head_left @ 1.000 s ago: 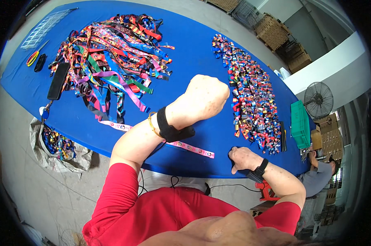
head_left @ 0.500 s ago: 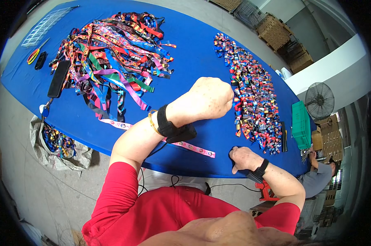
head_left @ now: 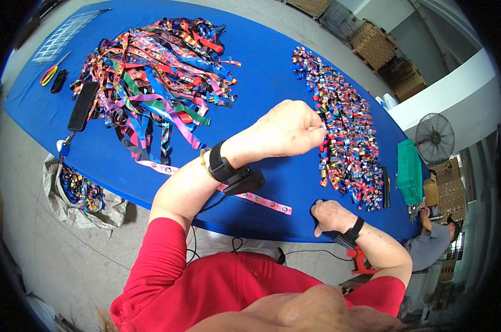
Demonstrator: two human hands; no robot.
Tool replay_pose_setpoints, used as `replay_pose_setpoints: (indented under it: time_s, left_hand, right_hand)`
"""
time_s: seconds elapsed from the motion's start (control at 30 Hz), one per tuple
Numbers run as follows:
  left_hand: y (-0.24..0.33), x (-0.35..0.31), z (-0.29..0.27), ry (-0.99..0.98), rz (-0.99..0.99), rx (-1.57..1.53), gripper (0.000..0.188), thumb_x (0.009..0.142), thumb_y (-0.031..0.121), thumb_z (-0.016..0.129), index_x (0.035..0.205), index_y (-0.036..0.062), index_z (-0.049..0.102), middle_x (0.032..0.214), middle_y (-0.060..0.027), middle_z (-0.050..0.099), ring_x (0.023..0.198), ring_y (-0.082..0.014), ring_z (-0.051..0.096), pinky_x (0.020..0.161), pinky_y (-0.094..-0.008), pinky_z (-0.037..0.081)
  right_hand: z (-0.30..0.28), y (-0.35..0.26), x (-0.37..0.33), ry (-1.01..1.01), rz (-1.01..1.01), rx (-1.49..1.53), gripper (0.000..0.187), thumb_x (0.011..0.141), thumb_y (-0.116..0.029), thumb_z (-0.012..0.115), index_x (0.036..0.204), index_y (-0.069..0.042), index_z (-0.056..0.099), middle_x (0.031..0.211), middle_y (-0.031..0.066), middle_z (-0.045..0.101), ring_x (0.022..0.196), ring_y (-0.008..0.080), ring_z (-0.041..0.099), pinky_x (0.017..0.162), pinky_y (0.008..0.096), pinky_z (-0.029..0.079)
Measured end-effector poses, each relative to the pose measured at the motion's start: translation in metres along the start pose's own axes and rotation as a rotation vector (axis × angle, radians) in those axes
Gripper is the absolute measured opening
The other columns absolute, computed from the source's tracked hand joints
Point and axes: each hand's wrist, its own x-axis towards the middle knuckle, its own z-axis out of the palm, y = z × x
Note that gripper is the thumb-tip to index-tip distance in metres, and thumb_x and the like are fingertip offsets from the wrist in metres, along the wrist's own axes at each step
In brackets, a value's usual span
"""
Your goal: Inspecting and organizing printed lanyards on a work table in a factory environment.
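Observation:
My left hand (head_left: 294, 128) is closed in a fist, its knuckles at the left edge of a long heap of small folded lanyard bundles (head_left: 347, 130). Whatever it grips, if anything, is hidden beneath it. My right hand (head_left: 331, 216) rests at the near edge of the table, thumb held apart from the bent fingers, with nothing visible in it. A pink printed lanyard strap (head_left: 264, 203) lies flat to its left, running under my left forearm. Farther left spreads a big tangled pile of loose, many-coloured lanyards (head_left: 162, 72).
On the blue-covered table (head_left: 256, 66) are a phone (head_left: 83, 106), scissors (head_left: 52, 72), a black object (head_left: 59, 81) and a white wire rack (head_left: 62, 36). A green crate (head_left: 408, 172) and a fan (head_left: 434, 136) stand right, near another person's arm (head_left: 427, 243). A sack (head_left: 81, 193) stands lower left.
My left fist has shifted a little to the right, toward the folded bundles, and turned slightly. My right hand has stayed in place. The view has moved slightly.

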Motion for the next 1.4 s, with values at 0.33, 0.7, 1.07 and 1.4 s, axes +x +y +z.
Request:
replay_pose_setpoints:
  time_s: [0.33,0.7,1.07,1.4]
  left_hand:
    - [-0.007,0.005,0.009,0.062,-0.012,-0.132,0.046,0.094,0.028,0.058,0.059,0.0009,0.046,0.052,0.0016,0.034,0.053,-0.0062,0.031,0.045,-0.0318,0.029]
    - [0.016,-0.014,-0.007,0.198,-0.019,-0.087,0.049,0.097,0.034,0.059,0.060,0.0077,0.042,0.060,0.0100,0.032,0.058,-0.0026,0.028,0.046,-0.0271,0.024]
    - [-0.006,-0.099,-0.011,0.299,-0.211,0.417,0.039,0.097,0.028,0.061,0.070,0.0021,0.050,0.058,0.0003,0.043,0.056,-0.0051,0.040,0.048,-0.0256,0.034]
    - [-0.043,-0.188,0.024,0.239,-0.222,0.698,0.011,0.090,0.012,0.064,0.092,0.0010,0.063,0.086,-0.0151,0.061,0.076,-0.0317,0.061,0.064,-0.0375,0.048]
  right_hand:
    - [0.001,0.002,-0.003,0.036,-0.027,0.019,0.051,0.053,-0.031,0.088,0.086,0.002,0.068,0.094,0.0195,0.066,0.093,0.0338,0.064,0.080,0.0405,0.052]
    - [0.011,0.008,0.000,0.121,-0.103,0.013,0.048,0.051,-0.033,0.088,0.081,0.001,0.069,0.088,0.0188,0.067,0.089,0.0337,0.065,0.077,0.0414,0.053]
    - [0.015,0.012,-0.004,0.192,-0.052,0.052,0.045,0.049,-0.027,0.088,0.077,0.000,0.067,0.086,0.0175,0.065,0.086,0.0339,0.064,0.077,0.0413,0.052]
    - [0.018,0.010,-0.016,0.262,-0.065,0.137,0.039,0.054,-0.024,0.085,0.078,-0.001,0.065,0.086,0.0178,0.064,0.086,0.0357,0.062,0.076,0.0439,0.049]
